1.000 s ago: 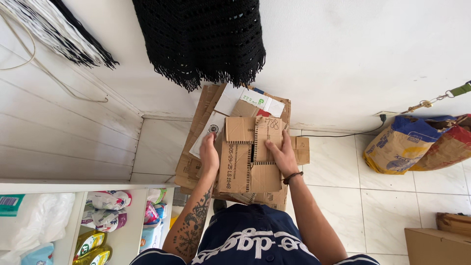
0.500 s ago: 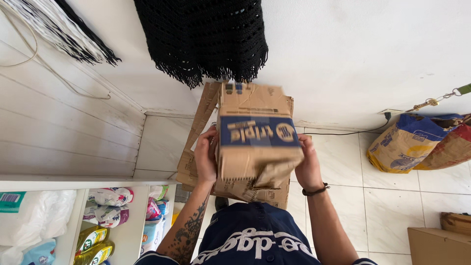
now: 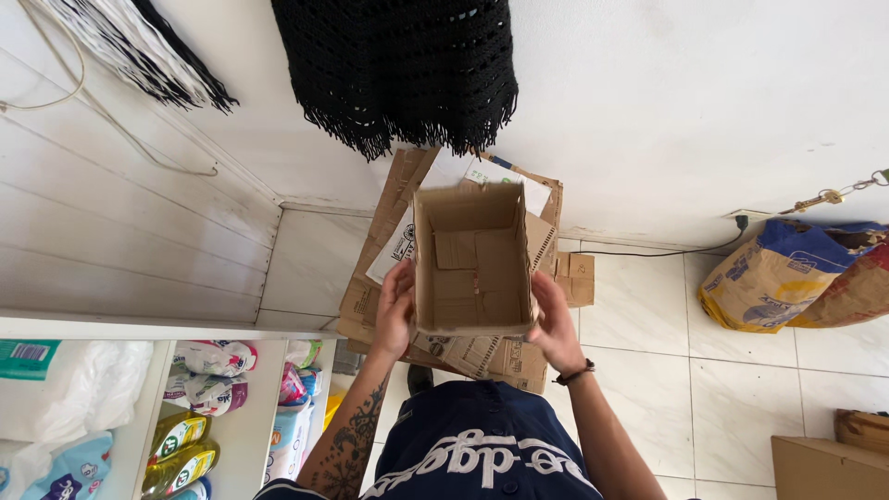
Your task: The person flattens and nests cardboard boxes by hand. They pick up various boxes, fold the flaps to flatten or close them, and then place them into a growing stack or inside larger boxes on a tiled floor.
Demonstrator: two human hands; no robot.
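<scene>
Right, near us a white shelf [image 3: 243,421] holds bottles and packets on the left, with pale floor tiles [image 3: 732,389] beyond. Left hand [image 3: 394,310] and right hand [image 3: 554,322] clamp the sides of an open cardboard box [image 3: 472,261], folded card lying inside, above flattened cartons [image 3: 389,245]. Farther right, sacks [image 3: 782,276] lean by the white wall [image 3: 667,102].

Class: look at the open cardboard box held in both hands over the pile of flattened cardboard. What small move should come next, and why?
Probably tilt the cardboard box slightly to check its inside: it faces up, open, gripped at its near corners by the left hand and right hand, and only its folded bottom flaps show. The flattened cardboard pile lies beneath.
</scene>
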